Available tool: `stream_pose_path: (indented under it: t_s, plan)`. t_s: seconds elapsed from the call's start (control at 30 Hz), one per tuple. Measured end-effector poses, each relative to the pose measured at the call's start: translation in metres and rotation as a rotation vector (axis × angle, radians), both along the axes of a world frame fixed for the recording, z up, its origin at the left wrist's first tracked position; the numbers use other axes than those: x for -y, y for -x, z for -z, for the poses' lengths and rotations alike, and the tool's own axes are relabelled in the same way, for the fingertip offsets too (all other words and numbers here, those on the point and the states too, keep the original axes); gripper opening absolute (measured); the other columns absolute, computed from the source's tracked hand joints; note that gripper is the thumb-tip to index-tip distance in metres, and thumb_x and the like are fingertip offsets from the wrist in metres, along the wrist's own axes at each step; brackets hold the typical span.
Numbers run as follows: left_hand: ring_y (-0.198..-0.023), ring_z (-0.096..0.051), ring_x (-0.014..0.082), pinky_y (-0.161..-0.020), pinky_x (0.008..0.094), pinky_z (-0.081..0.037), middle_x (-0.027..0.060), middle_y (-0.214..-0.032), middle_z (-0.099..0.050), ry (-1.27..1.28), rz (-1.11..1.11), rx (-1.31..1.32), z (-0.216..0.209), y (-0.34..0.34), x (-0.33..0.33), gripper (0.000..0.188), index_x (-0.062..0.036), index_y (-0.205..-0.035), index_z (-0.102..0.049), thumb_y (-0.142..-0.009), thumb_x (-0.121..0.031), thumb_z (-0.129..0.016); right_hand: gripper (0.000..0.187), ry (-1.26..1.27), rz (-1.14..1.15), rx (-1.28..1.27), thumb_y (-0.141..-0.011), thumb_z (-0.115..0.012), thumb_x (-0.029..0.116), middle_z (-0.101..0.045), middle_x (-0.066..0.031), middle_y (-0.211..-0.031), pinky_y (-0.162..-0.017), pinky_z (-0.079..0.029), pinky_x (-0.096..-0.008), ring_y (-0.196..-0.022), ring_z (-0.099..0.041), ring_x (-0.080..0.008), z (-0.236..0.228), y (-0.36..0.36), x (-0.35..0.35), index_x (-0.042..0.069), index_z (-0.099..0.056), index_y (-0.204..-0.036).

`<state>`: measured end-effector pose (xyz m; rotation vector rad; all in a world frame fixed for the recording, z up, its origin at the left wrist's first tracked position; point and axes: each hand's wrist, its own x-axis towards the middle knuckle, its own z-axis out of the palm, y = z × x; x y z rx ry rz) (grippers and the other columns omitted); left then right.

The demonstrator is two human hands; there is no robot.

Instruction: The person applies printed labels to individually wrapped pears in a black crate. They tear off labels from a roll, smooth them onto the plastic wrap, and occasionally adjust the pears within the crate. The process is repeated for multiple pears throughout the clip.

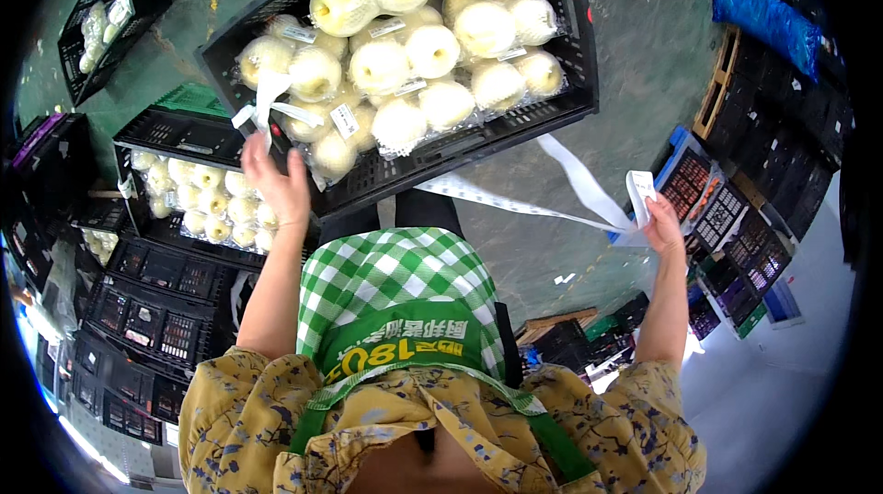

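While the left hand (276,189) sits between 9 and 10 o'clock at the near left corner of a black crate (501,139), its thumb and fingers stand wide apart; can't tell whether the fingertips touch the bunched white strip (271,94) just above them. Right hand (662,225) at 3 o'clock, fingers narrow, pinching the end of a long white label strip (578,177). That strip runs slack from the crate's near side out to the right hand, with one loop bending up toward 1 o'clock; its far end is hidden.

Crate is at 12 o'clock, tilted in view, filled with clear-wrapped packs of pale round fruit (432,51), several bearing small white labels. A second fruit crate (175,132) at 9 o'clock, another (152,2) at 10. Stacked black crates (166,301) at 8. Blue plastic bundle (768,25) at 2. Green-and-white checked apron (395,264) between 6 and 7, over a yellow patterned shirt (244,411).
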<state>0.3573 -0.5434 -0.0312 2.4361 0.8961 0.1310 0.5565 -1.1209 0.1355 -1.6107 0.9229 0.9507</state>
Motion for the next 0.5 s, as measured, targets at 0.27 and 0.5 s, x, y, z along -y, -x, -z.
stream_pose_path:
  t_s: [0.27,0.5]
  plan:
    - [-0.062,-0.050,0.0080,-0.056,0.0225,-0.039,0.0016,-0.074,-0.056,0.586,-0.808,-0.002,0.087,0.034,-0.050,0.029,-0.0033,-0.096,-0.051,-0.083,-0.027,-0.062,0.029,0.200,-0.984,0.236,-0.079,-0.060,0.017,-0.061,-0.0080,-0.095,-0.074,-0.043,-0.0273,-0.083,-0.054,-0.0126,0.101,-0.154,-0.115,-0.003,-0.060,-0.100]
    - [-0.049,-0.048,0.0087,-0.046,0.0211,-0.037,0.0005,-0.054,-0.048,0.684,-0.976,-0.024,0.088,0.023,-0.073,0.037,-0.0051,-0.082,-0.056,-0.080,-0.042,-0.061,0.036,-0.076,-0.842,0.159,-0.079,-0.062,0.016,-0.058,-0.0119,-0.110,-0.087,-0.042,-0.0312,-0.097,-0.056,-0.0187,0.178,-0.194,-0.231,-0.002,-0.057,-0.110]
